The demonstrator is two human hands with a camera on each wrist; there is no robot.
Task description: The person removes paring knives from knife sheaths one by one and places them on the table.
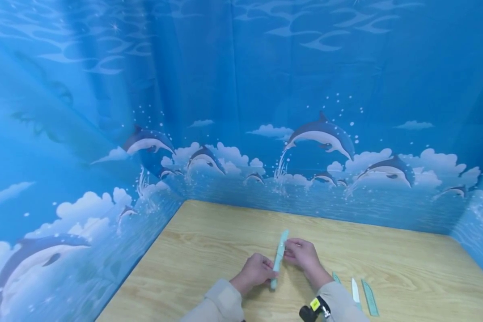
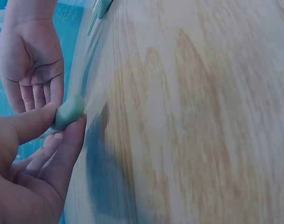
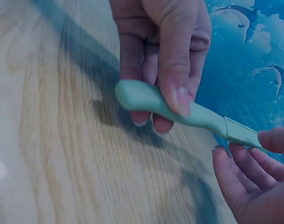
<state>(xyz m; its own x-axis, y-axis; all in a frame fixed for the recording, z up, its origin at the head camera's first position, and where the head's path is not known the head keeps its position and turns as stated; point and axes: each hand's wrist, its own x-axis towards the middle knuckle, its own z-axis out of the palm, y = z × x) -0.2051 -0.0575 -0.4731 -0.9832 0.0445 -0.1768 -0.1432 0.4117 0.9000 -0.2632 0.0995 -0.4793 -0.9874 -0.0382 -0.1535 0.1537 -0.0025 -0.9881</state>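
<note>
A mint-green knife [image 1: 277,264] in a matching blade sheath [image 3: 240,132] is held above the wooden table, slanting away from the person. My left hand [image 1: 256,271] pinches its smooth handle [image 3: 141,95] between thumb and fingers, close to the rounded butt. At the sheath's far end, my right hand [image 1: 303,256] has its thumb on one side and fingers on the other. The blade is hidden inside the sheath. In the left wrist view only the handle's butt [image 2: 71,111] shows past the left fingers.
Right of the right forearm, a knife with a bare white blade [image 1: 355,290] lies on the table [image 1: 418,268]. Beside it is a green sheath [image 1: 370,297]. Another green piece [image 1: 336,277] is partly covered by the sleeve. Dolphin-print curtains [image 1: 265,89] surround the table's back and sides.
</note>
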